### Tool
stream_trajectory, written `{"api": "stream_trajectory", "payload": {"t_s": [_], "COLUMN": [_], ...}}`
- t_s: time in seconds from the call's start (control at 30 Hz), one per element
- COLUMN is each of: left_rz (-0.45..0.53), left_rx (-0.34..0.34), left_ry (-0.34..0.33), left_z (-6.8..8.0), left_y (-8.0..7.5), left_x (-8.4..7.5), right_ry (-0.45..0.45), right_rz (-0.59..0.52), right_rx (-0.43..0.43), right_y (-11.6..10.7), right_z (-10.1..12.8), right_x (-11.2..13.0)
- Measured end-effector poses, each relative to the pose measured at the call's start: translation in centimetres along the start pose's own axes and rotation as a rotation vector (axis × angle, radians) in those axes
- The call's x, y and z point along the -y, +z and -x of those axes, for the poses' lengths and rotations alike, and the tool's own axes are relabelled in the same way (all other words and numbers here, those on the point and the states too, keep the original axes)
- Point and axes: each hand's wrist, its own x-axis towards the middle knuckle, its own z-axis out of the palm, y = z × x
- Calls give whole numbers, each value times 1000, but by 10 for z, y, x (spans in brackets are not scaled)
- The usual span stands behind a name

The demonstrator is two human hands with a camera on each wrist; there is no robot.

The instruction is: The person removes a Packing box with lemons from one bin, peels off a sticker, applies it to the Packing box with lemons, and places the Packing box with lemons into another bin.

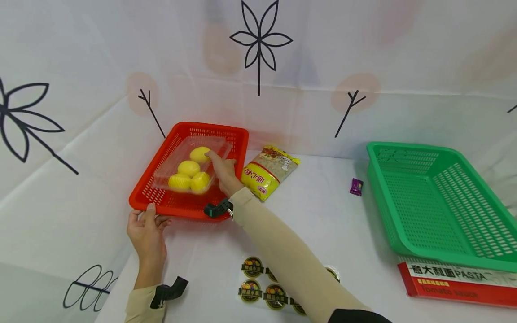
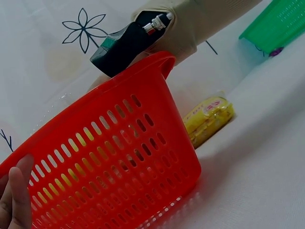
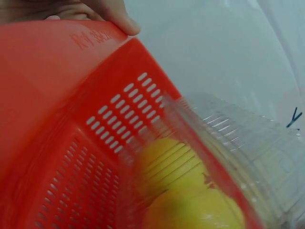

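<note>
A clear plastic box (image 1: 163, 172) with several yellow fruits (image 1: 188, 169), which look like lemons, is inside the red basket (image 1: 181, 211). It sits tilted there; in the right wrist view the ridged clear plastic (image 3: 252, 143) reaches up past the basket's rim. My right hand (image 1: 226, 175) reaches into the basket and holds the box by its right side, fingers partly hidden. At the near left corner, my left hand (image 1: 148, 233) grips the basket's rim, thumb on the outer wall in the left wrist view.
Right of the basket lies a yellow food packet (image 1: 268, 172). A small purple wrapped sweet (image 1: 356, 187) lies near a green basket (image 1: 397, 224), with a red pasta box (image 1: 460, 287) at its near edge. Round stickers (image 1: 250, 290) lie partly under my right arm.
</note>
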Motion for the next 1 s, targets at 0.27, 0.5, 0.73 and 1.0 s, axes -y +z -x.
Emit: {"api": "stream_trajectory", "payload": {"t_s": [0.27, 0.5, 0.73, 1.0], "left_rz": [12, 22, 23, -19], "left_rx": [17, 29, 29, 31], "left_ry": [-10, -17, -37, -33], "left_z": [0, 0, 1, 5], "left_y": [1, 2, 1, -2], "left_x": [-1, -2, -4, -6], "right_ry": [-39, -85, -119, -122], "right_rz": [-17, -12, 42, 77], "right_rx": [-15, -36, -29, 1], "right_y": [-1, -1, -1, -3], "right_z": [0, 2, 5, 11], "right_x": [1, 1, -1, -4]}}
